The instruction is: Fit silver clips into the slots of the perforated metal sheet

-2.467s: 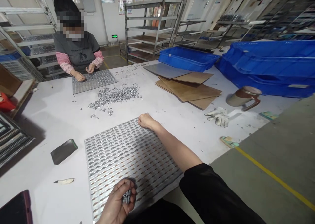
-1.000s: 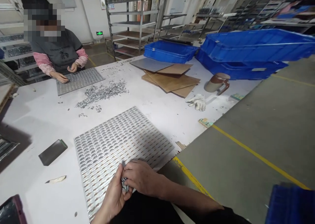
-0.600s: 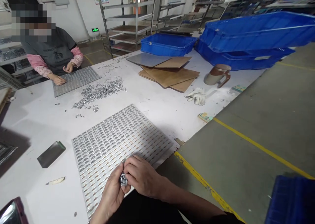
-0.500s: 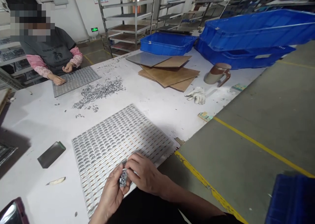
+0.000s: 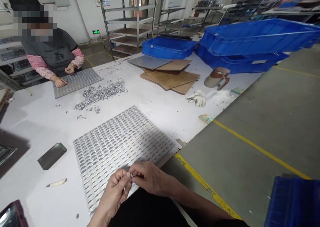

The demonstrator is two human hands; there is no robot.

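Observation:
My left hand (image 5: 116,188) is closed, its thumb over the small oval metal pieces it cups, which are now mostly hidden. The fingertips of my right hand (image 5: 151,178) meet the left ones, pinched at a small shiny metal piece (image 5: 131,175). Both hands are over the near edge of a flat metal tray (image 5: 122,133) with rows of slots. Dark oval pieces fill the far and left rows; the nearer rows show bare slots with brownish marks. Beyond the tray lies a loose heap of the same oval pieces (image 5: 102,94).
Across the table a co-worker (image 5: 53,50) handles a similar tray (image 5: 80,82). Left are a dark block (image 5: 52,156), a pointed tool (image 5: 57,183) and a phone (image 5: 14,215). Farther right are brown boards (image 5: 172,79), a glove (image 5: 197,98), a mug (image 5: 217,78) and blue bins (image 5: 240,40).
My left hand has closed over the pieces that showed in its palm, its thumb now against the right fingertips. My right hand has shifted slightly right and down. The tray stays put.

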